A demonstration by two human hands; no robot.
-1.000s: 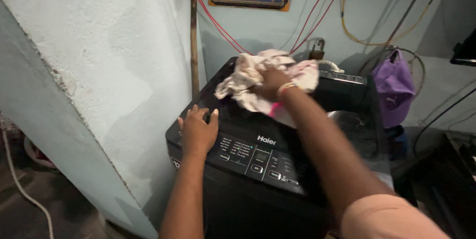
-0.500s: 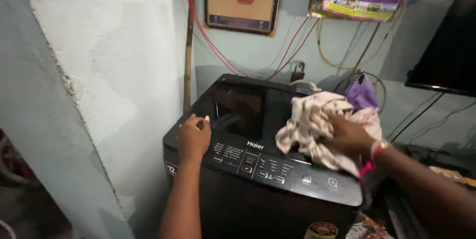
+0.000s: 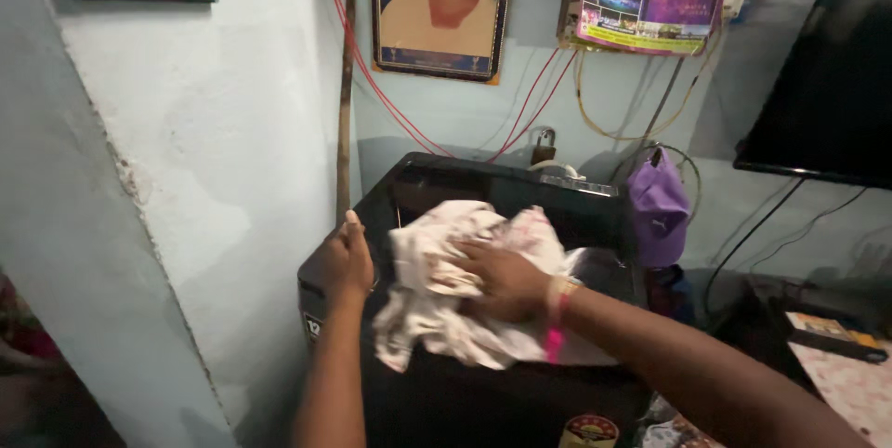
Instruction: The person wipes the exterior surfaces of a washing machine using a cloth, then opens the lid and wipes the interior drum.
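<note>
A black top-loading washing machine [image 3: 520, 190] stands against the wall. A crumpled white cloth with faint pink marks [image 3: 437, 271] lies spread over its front top. My right hand [image 3: 502, 279] presses flat on that cloth, fingers spread, a pink and orange band at the wrist. My left hand [image 3: 346, 260] rests on the machine's front left corner, fingers curled over the edge, touching the cloth's left side.
A wooden stick [image 3: 346, 104] leans in the corner left of the machine. A purple cap [image 3: 658, 208] hangs at its right. Red and yellow wires [image 3: 539, 95] run down the wall. A dark screen [image 3: 818, 85] is at right, a pale wall [image 3: 139, 225] close at left.
My right hand has slid the cloth from the machine's right side toward the front left, covering the control panel. The view has tilted and moved closer. My left hand stays at the left corner.
</note>
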